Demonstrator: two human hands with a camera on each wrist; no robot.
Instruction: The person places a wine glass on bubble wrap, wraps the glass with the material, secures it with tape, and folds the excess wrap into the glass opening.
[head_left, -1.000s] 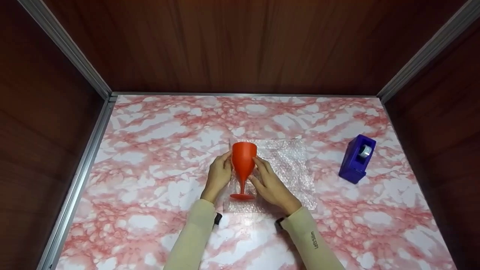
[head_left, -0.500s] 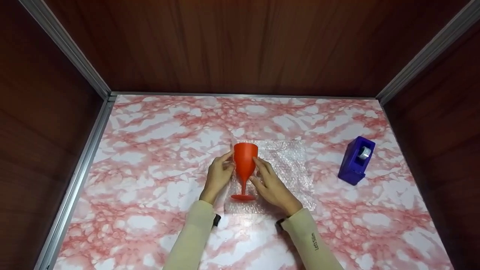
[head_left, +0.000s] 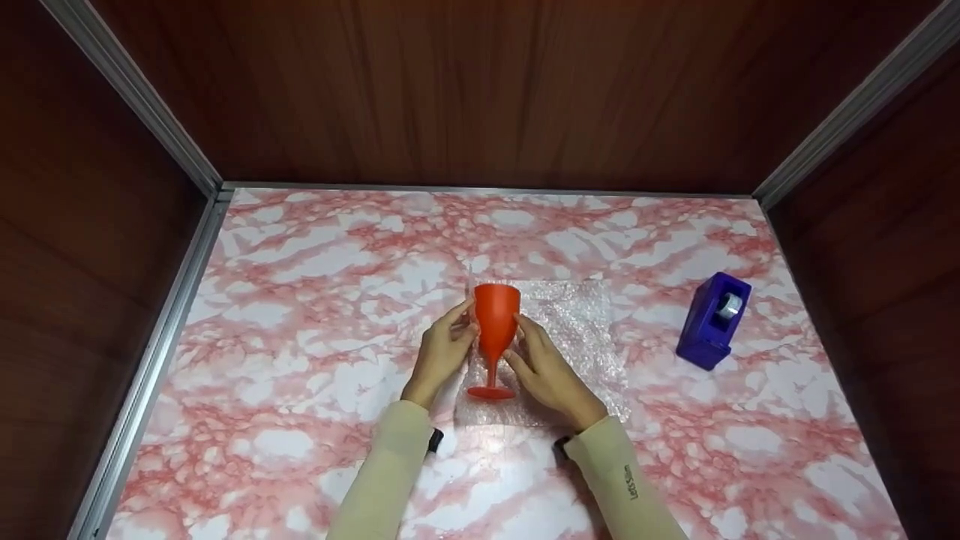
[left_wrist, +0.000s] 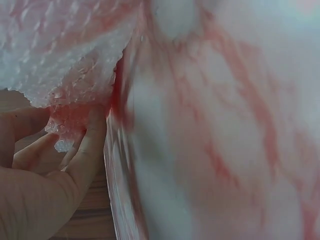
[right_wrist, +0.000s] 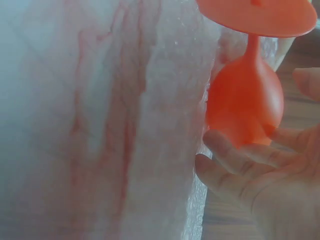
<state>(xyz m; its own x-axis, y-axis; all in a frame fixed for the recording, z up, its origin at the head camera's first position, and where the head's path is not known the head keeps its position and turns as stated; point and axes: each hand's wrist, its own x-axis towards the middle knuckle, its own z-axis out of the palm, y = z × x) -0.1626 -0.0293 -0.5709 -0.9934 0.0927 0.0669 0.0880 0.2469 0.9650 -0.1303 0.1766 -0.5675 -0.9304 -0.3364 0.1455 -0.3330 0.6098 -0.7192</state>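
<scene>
An orange-red goblet (head_left: pixel 496 319) lies on its side, foot towards the person, on the left part of a sheet of bubble wrap (head_left: pixel 576 330). My left hand (head_left: pixel 441 354) pinches the wrap's left edge against the bowl; in the left wrist view the goblet's red shows through the wrap (left_wrist: pixel 75 75) between thumb and fingers. On the other side, my right hand (head_left: pixel 549 373) rests its fingertips on the bowl, thumb near the stem. The right wrist view shows the goblet's foot (right_wrist: pixel 260 15) at the top and the right fingers (right_wrist: pixel 235 160) loosely extended along the bowl.
A purple tape dispenser (head_left: pixel 705 326) with a roll of clear tape stands to the right of the wrap. The table (head_left: pixel 315 270) has a red-and-white marbled surface, with dark wood panels (head_left: pixel 487 90) behind it and at both sides.
The goblet has shifted slightly to the right, with both hands following it. The wrap's left edge has also come a little to the right alongside the bowl.
</scene>
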